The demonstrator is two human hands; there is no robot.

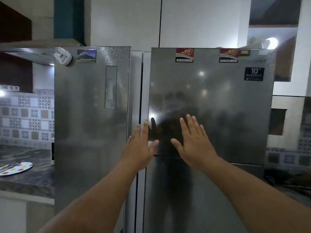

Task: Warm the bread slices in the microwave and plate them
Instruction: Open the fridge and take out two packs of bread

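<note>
Two steel refrigerators stand side by side and fill the view. My left hand point(140, 148) is stretched out flat near the left edge of the right refrigerator's upper door point(218, 101), its fingers straight and holding nothing. My right hand point(193, 142) is spread flat against or just in front of the same door, a little above the seam over the lower door point(193, 195). No bread, microwave or plate for the slices is in view.
The left refrigerator point(84, 123) has a display panel and magnets. A dark stone counter point(25, 179) at the left carries a white plate with coloured dots point(16, 168). Patterned wall tiles lie behind it. Shelves and a counter are at the right.
</note>
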